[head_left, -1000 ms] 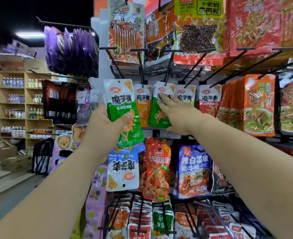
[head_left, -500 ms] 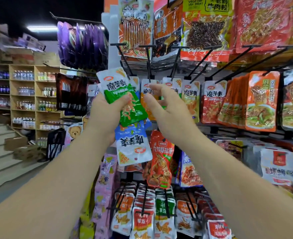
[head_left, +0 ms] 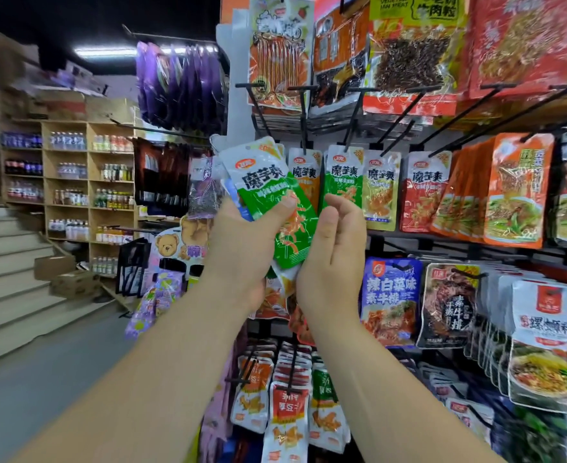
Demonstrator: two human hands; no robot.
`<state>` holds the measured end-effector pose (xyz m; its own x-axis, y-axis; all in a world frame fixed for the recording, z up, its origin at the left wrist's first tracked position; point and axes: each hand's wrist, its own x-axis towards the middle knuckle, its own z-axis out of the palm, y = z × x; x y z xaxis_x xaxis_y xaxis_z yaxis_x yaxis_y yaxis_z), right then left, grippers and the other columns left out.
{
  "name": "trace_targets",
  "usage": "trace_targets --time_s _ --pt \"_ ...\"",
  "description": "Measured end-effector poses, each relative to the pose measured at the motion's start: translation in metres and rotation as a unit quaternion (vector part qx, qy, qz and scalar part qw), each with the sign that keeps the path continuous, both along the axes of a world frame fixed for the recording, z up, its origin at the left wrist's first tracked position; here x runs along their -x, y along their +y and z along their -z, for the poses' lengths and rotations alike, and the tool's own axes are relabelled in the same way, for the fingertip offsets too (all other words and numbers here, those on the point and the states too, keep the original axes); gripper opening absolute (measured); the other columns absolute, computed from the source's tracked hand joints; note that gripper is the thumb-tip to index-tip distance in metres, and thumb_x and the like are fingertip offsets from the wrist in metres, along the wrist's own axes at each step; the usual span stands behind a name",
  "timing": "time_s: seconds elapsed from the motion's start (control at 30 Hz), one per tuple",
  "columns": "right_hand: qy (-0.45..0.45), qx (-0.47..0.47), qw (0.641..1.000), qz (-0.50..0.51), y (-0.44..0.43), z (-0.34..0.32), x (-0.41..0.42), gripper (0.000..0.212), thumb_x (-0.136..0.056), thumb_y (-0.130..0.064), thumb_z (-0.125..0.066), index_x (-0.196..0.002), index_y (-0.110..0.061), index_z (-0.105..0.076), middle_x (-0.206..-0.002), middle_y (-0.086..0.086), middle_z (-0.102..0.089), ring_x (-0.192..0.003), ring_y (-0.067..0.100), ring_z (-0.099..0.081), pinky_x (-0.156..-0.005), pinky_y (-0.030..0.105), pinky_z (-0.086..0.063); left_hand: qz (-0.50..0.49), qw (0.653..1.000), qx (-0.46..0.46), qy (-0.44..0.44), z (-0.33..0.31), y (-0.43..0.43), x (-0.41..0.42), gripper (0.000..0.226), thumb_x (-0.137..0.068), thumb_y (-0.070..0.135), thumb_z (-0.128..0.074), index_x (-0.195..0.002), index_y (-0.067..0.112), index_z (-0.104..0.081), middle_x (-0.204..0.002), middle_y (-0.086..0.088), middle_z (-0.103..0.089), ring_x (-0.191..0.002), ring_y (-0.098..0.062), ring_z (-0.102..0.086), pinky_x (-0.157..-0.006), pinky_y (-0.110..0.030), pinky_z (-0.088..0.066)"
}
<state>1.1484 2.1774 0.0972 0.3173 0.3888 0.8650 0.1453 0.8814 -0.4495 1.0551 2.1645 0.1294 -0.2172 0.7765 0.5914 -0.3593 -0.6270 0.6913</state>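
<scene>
Far left, stairs (head_left: pixel 8 262) rise beside 2 boxes (head_left: pixel 75 282) on the floor, and a wooden shelf (head_left: pixel 88 152) holds rows of bottles (head_left: pixel 68 142). Purple packs (head_left: pixel 178 85) hang from a rod above it.

The left hand (head_left: pixel 242 242) grips the green pack (head_left: pixel 262 180), thumb pressed on its front and fingers behind. The pack is tilted left in front of the rack. A blue pack (head_left: pixel 238 198) shows at its left edge, in the same grip.

The right hand (head_left: pixel 332 255) is just beside the green pack's lower right edge, palm facing the camera, fingers loosely curled and holding nothing.

The hands and the held pack cover part of the orange pack (head_left: pixel 305 182) and the hung green pack (head_left: pixel 343 175) behind. Black pegs (head_left: pixel 303 118) jut out above this row. Further right hang a yellow pack (head_left: pixel 380 192), a red pack (head_left: pixel 425 192) and a stack of noodle packs (head_left: pixel 516 192).
</scene>
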Motion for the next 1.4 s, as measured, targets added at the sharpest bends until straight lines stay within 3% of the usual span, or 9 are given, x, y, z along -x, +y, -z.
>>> trace_targets --time_s 0.23,0.4,0.53,0.67,0.77,1.03,1.2,1.3,1.4 --pt "-0.094 0.137 0.982 -0.090 -0.007 -0.040 -0.022 0.046 -0.097 -0.049 -0.064 -0.135 -0.023 -0.061 -0.110 -0.018 -0.065 -0.094 -0.014 -0.059 -0.074 0.007 -0.046 -0.073 0.988 -0.057 0.124 -0.004 -0.005 0.010 0.037 -0.090 -0.005 -0.074 -0.121 0.015 -0.067 -0.107 -0.003 -0.080 -0.099 -0.023 -0.077 -0.080 -0.035 -0.063" --pt "-0.060 0.178 0.972 -0.141 0.006 -0.065 -0.024 0.040 -0.079 -0.038 -0.089 -0.107 -0.022 -0.065 -0.101 0.004 -0.064 -0.094 0.021 -0.067 -0.077 0.038 -0.059 -0.025 0.985 -0.059 0.159 -0.006 -0.009 0.004 0.034 -0.089 -0.009 -0.073 -0.114 0.013 -0.068 -0.099 -0.006 -0.081 -0.090 -0.022 -0.079 -0.069 -0.030 -0.062" --pt "-0.040 0.128 0.979 -0.156 0.016 -0.065 -0.022 0.032 -0.081 -0.029 -0.087 -0.101 -0.016 -0.066 -0.095 0.011 -0.067 -0.088 0.026 -0.069 -0.078 0.042 -0.061 0.003 0.993 -0.036 0.113 -0.007 -0.007 -0.004 0.033 -0.090 -0.006 -0.072 -0.119 0.009 -0.066 -0.106 -0.013 -0.079 -0.096 -0.033 -0.078 -0.079 -0.047 -0.065" --pt "-0.007 0.093 0.984 -0.152 0.019 -0.067 -0.031 0.024 -0.093 -0.013 -0.077 -0.094 -0.029 -0.059 -0.091 -0.005 -0.071 -0.083 0.003 -0.072 -0.075 0.034 -0.061 0.027 0.997 -0.016 0.070 -0.005 -0.001 -0.009 0.012 -0.103 0.012 -0.062 -0.114 0.015 -0.067 -0.108 -0.015 -0.078 -0.099 -0.036 -0.076 -0.087 -0.055 -0.062" --pt "-0.007 0.088 0.988 -0.127 0.023 -0.068 -0.034 0.022 -0.091 -0.022 -0.077 -0.099 -0.031 -0.059 -0.102 0.001 -0.074 -0.099 0.021 -0.073 -0.086 0.053 -0.060 0.043 0.998 -0.009 0.041 -0.005 0.001 -0.015 0.015 -0.107 0.016 -0.054 -0.114 0.018 -0.067 -0.104 -0.010 -0.079 -0.094 -0.029 -0.077 -0.077 -0.047 -0.064" --pt "0.010 0.122 0.980 -0.155 0.029 -0.078 -0.040 0.017 -0.100 -0.017 -0.065 -0.101 -0.028 -0.052 -0.104 0.011 -0.070 -0.098 0.040 -0.070 -0.081 0.062 -0.058 0.035 0.999 0.009 0.034 -0.013 0.011 -0.022 0.015 -0.108 0.014 -0.053 -0.112 0.018 -0.067 -0.094 -0.006 -0.080 -0.082 -0.024 -0.078 -0.067 -0.043 -0.066" --pt "-0.019 0.146 0.980 -0.136 0.034 -0.087 -0.060 0.013 -0.101 -0.014 -0.061 -0.106 -0.024 -0.054 -0.094 0.011 -0.064 -0.068 0.023 -0.051 -0.057 0.041 -0.043 -0.089 0.992 -0.009 0.094 -0.029 0.030 -0.004 0.011 -0.107 0.014 -0.058 -0.112 0.016 -0.066 -0.105 -0.012 -0.078 -0.097 -0.032 -0.076 -0.086 -0.055 -0.062" --pt "-0.057 0.177 0.977 -0.106 0.048 -0.088 -0.077 0.027 -0.100 -0.017 -0.062 -0.127 -0.015 -0.057 -0.105 0.012 -0.067 -0.066 0.020 -0.053 -0.051 0.031 -0.042 -0.151 0.982 -0.031 0.105 -0.037 0.040 0.012 0.007 -0.106 0.015 -0.061 -0.109 0.019 -0.064 -0.101 -0.008 -0.076 -0.089 -0.024 -0.074 -0.083 -0.059 -0.062" --pt "-0.062 0.198 0.974 -0.094 0.060 -0.091 -0.088 0.053 -0.097 -0.030 -0.061 -0.147 -0.016 -0.050 -0.130 0.010 -0.067 -0.094 0.029 -0.067 -0.068 0.042 -0.053 -0.163 0.980 -0.060 0.101 -0.041 0.050 0.024 0.012 -0.102 0.020 -0.063 -0.114 0.023 -0.065 -0.114 -0.016 -0.074 -0.103 -0.041 -0.073 -0.083 -0.070 -0.058"
